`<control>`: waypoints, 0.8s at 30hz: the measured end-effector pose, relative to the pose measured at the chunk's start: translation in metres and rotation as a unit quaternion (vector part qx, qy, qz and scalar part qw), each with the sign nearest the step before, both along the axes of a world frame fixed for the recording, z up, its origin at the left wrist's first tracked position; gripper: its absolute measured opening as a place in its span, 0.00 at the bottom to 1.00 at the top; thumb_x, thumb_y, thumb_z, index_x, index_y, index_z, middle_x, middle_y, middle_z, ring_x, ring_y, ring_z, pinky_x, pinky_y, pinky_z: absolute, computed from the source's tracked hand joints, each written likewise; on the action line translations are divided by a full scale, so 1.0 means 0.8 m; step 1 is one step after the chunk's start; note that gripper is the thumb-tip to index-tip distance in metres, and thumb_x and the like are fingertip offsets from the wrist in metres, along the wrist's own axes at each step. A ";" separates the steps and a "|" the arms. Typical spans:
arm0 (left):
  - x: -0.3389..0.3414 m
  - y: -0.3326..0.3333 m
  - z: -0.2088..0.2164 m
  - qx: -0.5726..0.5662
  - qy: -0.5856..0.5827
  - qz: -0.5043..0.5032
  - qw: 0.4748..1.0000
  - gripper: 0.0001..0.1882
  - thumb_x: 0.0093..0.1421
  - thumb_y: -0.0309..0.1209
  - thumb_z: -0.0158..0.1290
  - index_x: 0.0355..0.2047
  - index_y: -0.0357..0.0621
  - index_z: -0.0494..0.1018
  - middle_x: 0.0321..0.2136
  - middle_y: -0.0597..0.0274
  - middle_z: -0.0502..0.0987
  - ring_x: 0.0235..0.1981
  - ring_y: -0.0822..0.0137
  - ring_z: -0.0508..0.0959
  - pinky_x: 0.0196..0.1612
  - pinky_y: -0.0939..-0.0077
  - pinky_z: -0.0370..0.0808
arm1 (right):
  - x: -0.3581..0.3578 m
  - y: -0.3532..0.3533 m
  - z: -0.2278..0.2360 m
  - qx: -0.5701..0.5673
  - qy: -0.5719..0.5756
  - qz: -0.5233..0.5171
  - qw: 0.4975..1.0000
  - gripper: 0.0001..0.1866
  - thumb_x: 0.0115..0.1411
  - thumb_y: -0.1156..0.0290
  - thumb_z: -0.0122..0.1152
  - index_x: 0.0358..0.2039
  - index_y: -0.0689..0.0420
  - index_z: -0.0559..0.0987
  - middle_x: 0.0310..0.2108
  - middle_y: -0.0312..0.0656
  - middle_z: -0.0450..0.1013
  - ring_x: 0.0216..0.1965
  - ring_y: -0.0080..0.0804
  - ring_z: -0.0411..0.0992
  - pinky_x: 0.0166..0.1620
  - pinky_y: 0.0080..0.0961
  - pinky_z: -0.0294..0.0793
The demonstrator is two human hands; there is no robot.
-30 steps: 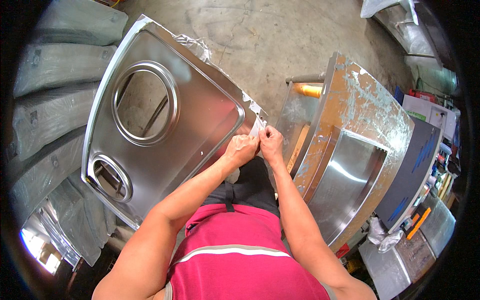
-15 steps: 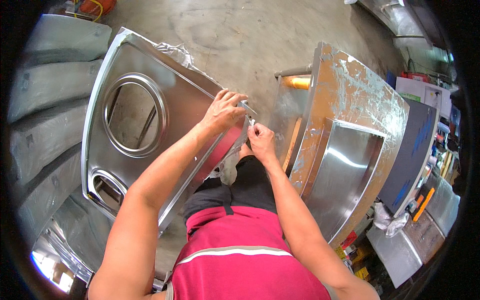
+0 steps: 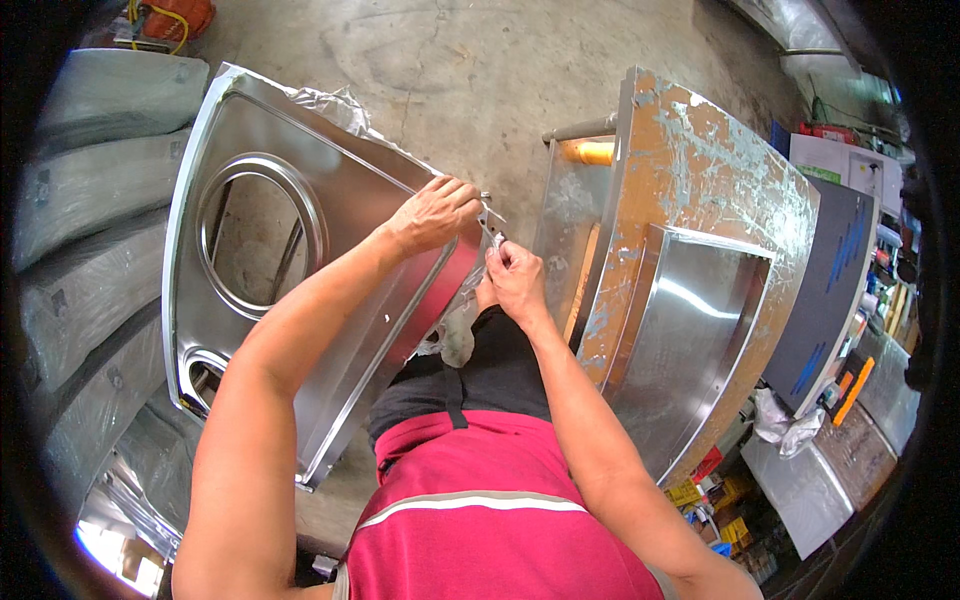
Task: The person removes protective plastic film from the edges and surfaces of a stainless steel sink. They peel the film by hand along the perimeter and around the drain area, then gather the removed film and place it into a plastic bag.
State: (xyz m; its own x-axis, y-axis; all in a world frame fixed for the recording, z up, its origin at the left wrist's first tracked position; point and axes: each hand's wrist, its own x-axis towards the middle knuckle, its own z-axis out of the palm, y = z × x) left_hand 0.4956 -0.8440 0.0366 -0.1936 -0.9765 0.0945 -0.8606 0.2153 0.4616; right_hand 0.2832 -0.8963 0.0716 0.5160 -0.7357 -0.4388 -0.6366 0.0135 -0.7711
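A stainless steel panel (image 3: 345,200) with a raised rim and large round openings stands tilted at my left. My left hand (image 3: 436,212) is closed over its near right corner, fingers curled over the edge. Whitish protective film (image 3: 335,108) hangs crumpled along the far edge. Just below the corner, my right hand (image 3: 517,284) is closed in a pinch on a thin, whitish piece of crumpled film (image 3: 494,240). More loose film (image 3: 458,335) hangs under the panel's near side, by my knee. My right fingertips partly hide what they grip.
A scratched brown worktop (image 3: 700,160) with a recessed steel basin (image 3: 690,320) stands at my right. Wrapped panels (image 3: 100,180) are stacked at the left. An orange object with a yellow cord (image 3: 175,18) lies far left. Tools and a orange-handled item (image 3: 853,392) crowd the right bench.
My left hand has drawn slightly left along the panel's corner, its fingers more curled. The panel appears tipped a little lower at its near side. My right hand keeps its pinch on the film.
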 end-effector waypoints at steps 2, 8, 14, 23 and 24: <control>0.008 0.000 0.004 0.000 0.030 -0.028 0.999 0.12 0.57 0.33 0.55 0.42 0.50 0.77 0.48 0.62 0.76 0.51 0.58 0.77 0.60 0.57 0.71 | 0.001 0.000 0.001 -0.005 0.017 0.005 1.000 0.18 0.64 0.64 0.63 0.25 0.65 0.74 0.20 0.55 0.68 0.20 0.47 0.63 0.31 0.40 0.70; 0.002 -0.004 0.003 -0.014 0.001 -0.022 1.000 0.14 0.57 0.33 0.55 0.44 0.52 0.77 0.45 0.65 0.76 0.51 0.61 0.76 0.58 0.61 0.71 | 0.003 0.000 0.003 -0.014 -0.001 0.008 1.000 0.18 0.64 0.64 0.63 0.25 0.65 0.74 0.20 0.55 0.69 0.21 0.50 0.64 0.31 0.40 0.70; -0.003 -0.010 -0.010 -0.027 -0.081 -0.052 0.995 0.13 0.57 0.32 0.53 0.43 0.43 0.74 0.42 0.61 0.76 0.46 0.59 0.76 0.51 0.63 0.72 | 0.002 0.003 -0.002 0.030 0.013 -0.012 0.999 0.17 0.63 0.63 0.63 0.24 0.65 0.75 0.20 0.56 0.70 0.22 0.54 0.68 0.32 0.41 0.71; 0.008 -0.042 -0.008 0.073 0.080 0.126 0.986 0.13 0.57 0.33 0.57 0.41 0.43 0.73 0.36 0.55 0.77 0.43 0.52 0.78 0.46 0.63 0.73 | -0.005 0.002 -0.011 0.006 0.001 -0.029 1.000 0.19 0.64 0.63 0.64 0.24 0.66 0.74 0.18 0.53 0.67 0.19 0.43 0.62 0.30 0.38 0.69; 0.016 -0.046 -0.004 0.125 0.126 0.179 0.968 0.15 0.57 0.35 0.59 0.42 0.44 0.74 0.36 0.54 0.78 0.43 0.50 0.78 0.47 0.62 0.73 | -0.005 0.001 -0.011 0.010 -0.016 -0.028 0.999 0.19 0.64 0.63 0.64 0.24 0.66 0.74 0.17 0.52 0.67 0.19 0.41 0.62 0.30 0.38 0.68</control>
